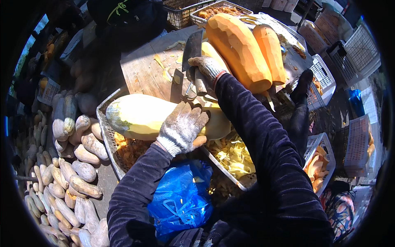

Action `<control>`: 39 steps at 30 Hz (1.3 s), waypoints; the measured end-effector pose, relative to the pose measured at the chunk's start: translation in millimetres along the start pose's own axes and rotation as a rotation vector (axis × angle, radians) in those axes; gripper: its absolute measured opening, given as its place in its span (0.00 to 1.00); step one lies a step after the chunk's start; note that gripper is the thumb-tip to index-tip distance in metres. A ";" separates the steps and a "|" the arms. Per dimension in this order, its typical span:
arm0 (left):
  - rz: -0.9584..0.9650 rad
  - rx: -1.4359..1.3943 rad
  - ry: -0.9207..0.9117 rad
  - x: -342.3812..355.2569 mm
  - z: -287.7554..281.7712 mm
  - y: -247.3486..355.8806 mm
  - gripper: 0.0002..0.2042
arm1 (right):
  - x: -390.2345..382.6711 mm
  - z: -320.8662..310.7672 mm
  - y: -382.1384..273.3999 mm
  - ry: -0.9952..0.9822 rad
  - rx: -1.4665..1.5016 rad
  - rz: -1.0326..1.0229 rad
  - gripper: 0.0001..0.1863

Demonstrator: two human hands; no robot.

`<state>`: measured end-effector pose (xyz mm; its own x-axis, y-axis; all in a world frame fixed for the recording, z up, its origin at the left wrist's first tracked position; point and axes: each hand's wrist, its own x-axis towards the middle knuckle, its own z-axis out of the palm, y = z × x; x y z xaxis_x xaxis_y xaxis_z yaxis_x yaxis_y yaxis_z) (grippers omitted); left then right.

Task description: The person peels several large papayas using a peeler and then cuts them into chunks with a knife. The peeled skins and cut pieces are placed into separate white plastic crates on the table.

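My left hand, in a soiled knit glove, grips a long pale squash lying across a crate of orange scraps and yellow peels. Above and to its right, my gloved right hand is closed on a cleaver with an upright dark blade and a short handle. Just behind that hand, peeled orange squashes lie on a worn board strewn with bits of peel; the paler one is partly hidden by the hand.
Many unpeeled squashes are heaped on the ground at left. A blue plastic bag sits below my left hand. Crates of peeled pieces line the right, near a person's dark-clad leg. A crate of orange scraps stands at the back.
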<state>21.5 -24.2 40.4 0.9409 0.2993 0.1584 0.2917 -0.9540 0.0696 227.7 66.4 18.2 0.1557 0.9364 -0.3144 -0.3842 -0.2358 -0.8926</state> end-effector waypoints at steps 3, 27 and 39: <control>0.008 0.061 -0.047 -3.4 7.7 -3.7 0.30 | 23.5 27.9 10.3 -0.078 0.067 0.032 0.11; -0.028 0.046 0.144 -5.7 22.8 -0.4 0.35 | -65.5 -64.9 5.2 -0.143 -0.615 0.042 0.37; -0.197 0.165 0.296 1.6 39.5 16.8 0.25 | -215.4 -81.3 101.6 0.112 -0.674 -0.079 0.41</control>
<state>34.7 -40.6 2.9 0.7809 0.4468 0.4364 0.5082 -0.8608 -0.0281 229.1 -180.4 -30.9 0.2672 0.9335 -0.2393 0.2762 -0.3121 -0.9090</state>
